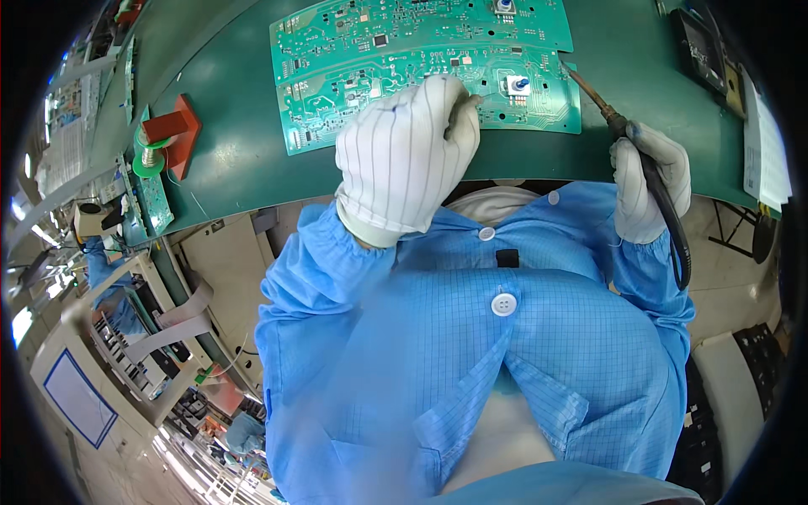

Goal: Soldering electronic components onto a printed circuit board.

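Fingers of the right hand point(633, 194) are clamped round the dark handle of a soldering iron point(619, 126), its tip pointed far and left, close to the right edge of the green circuit-board panel point(425, 63). Those of the left hand point(402, 160) are curled together over the panel's near edge; whether anything is pinched or touched there cannot be told. The panel is laid flat on the green table point(227, 118), beyond both hands. It should be found light, stiff and fragile, best lifted by its bare edges, clear of the blue-tipped knob point(518, 85). The iron is probably light too; its metal end should be treated as hot and only the handle gripped. At left, wire is wound on a green spool point(150, 158), beside a red stand point(181, 135). At far right, a black tray-like frame point(700, 52) is seen; its contents cannot be made out.
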